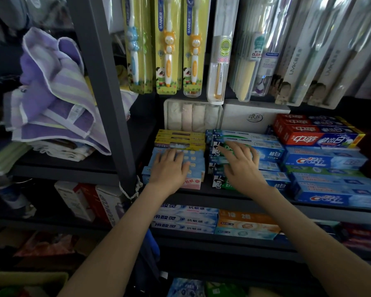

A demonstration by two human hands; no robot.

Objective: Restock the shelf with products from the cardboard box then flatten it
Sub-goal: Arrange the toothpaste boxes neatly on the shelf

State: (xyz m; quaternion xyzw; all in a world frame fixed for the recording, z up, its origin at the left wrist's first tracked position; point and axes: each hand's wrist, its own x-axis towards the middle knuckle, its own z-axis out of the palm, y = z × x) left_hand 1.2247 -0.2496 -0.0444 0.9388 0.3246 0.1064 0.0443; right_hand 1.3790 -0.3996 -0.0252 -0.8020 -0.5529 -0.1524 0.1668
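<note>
Purple towels [51,99] beside post [107,103] | toothbrushes [169,46] hang above toothpaste boxes [321,161]

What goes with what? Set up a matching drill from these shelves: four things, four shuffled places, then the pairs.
1. left hand
2. right hand
3. Crest boxes
4. purple towel

A. left of the grey post
B. far right, in front of the red boxes
C. resting on the light blue boxes
D. resting on the green-and-blue boxes

Pairs: 1-C, 2-D, 3-B, 4-A
</note>
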